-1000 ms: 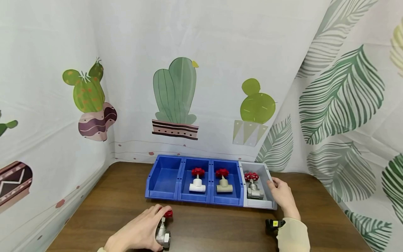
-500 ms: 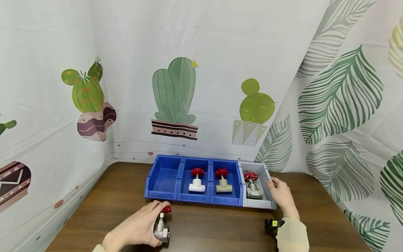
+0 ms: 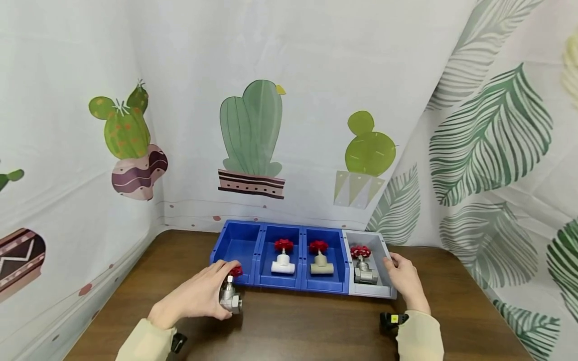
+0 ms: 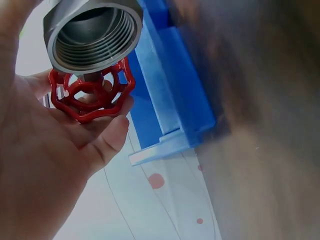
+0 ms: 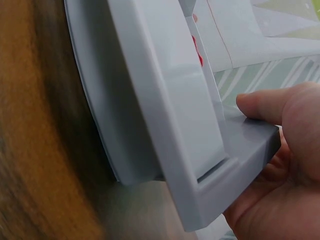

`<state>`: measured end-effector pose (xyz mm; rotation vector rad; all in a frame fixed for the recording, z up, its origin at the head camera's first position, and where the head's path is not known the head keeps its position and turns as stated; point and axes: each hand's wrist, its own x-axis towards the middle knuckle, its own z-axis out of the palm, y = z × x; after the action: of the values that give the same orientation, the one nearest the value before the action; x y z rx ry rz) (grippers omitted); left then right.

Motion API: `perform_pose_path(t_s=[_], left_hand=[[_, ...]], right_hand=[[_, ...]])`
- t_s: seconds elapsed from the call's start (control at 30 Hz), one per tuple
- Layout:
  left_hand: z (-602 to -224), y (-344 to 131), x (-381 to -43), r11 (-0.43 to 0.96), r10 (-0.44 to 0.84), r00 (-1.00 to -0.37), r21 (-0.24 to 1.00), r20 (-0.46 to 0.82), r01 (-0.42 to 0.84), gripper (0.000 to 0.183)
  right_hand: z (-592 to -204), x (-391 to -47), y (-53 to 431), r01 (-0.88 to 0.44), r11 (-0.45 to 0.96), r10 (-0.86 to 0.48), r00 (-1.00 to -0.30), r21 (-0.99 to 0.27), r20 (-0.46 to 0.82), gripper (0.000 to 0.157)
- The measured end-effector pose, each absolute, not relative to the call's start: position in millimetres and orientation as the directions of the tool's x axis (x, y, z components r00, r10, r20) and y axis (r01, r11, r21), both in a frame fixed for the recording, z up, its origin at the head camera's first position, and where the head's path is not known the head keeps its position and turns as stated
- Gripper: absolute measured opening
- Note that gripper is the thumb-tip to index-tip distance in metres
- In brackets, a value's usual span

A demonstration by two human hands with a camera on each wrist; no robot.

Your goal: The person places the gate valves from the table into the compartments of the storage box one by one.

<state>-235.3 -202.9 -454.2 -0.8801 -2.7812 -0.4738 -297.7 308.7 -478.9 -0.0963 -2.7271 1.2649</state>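
Note:
My left hand (image 3: 198, 296) holds a metal gate valve (image 3: 231, 301) with a red handwheel, just in front of the leftmost blue bin (image 3: 238, 249). In the left wrist view, the valve's threaded end (image 4: 97, 45) faces the camera, and fingers lie around the red handwheel (image 4: 92, 102). The right hand (image 3: 408, 282) pinches the right wall of the grey bin (image 3: 374, 291), its thumb (image 5: 262, 106) on one side and fingers on the other. Inside the grey bin, a similar metal valve (image 3: 365, 274) with a red handwheel stands upright.
Two more blue bins stand joined between the leftmost and grey ones. One contains a white valve (image 3: 283, 265), the other a beige valve (image 3: 321, 265), both with red handwheels. Behind the wooden table (image 3: 307, 326) hangs a patterned cloth (image 3: 311, 150).
My left hand has carried the metal valve up and forward, away from me, to the front of the leftmost blue bin. The right hand stays on the grey bin's wall.

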Motion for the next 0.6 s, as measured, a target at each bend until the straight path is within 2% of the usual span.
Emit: perform_pose_path(t_s=[0.6], left_hand=[[-424.2,-196.0,-302.7,0.785,0.518,-0.837,0.292,0.175,0.546,0.106]], right_hand=[[-480.4,-299.6,309.4,0.005,0.644,0.129,-0.986,-0.765,0.102,0.042]])
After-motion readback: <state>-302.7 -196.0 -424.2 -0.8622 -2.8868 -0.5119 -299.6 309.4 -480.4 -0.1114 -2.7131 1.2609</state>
